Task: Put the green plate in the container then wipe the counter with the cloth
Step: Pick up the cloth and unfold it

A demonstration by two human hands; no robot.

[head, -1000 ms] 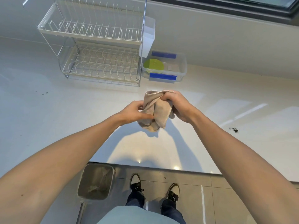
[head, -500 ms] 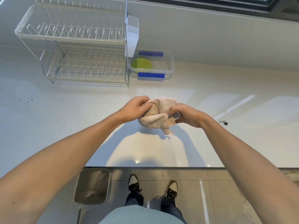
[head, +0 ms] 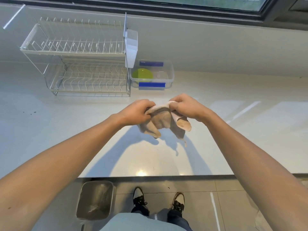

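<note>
A beige cloth (head: 162, 120) hangs in the air above the white counter (head: 66, 127), held by its top edge between both hands. My left hand (head: 136, 111) grips its left part and my right hand (head: 185, 106) grips its right part; folds and a loose thread dangle below. The green plate (head: 142, 75) lies inside the clear plastic container (head: 170, 77) with blue tape, at the back of the counter beyond my hands.
A two-tier wire dish rack (head: 78, 62) stands at the back left, with a white holder (head: 131, 47) on its right side next to the container. Dark crumbs (head: 30, 112) dot the counter's left. A metal bin (head: 95, 200) sits on the floor below the counter edge.
My hands have drawn the bunched cloth apart sideways, so it now hangs spread between them. The view has shifted a little.
</note>
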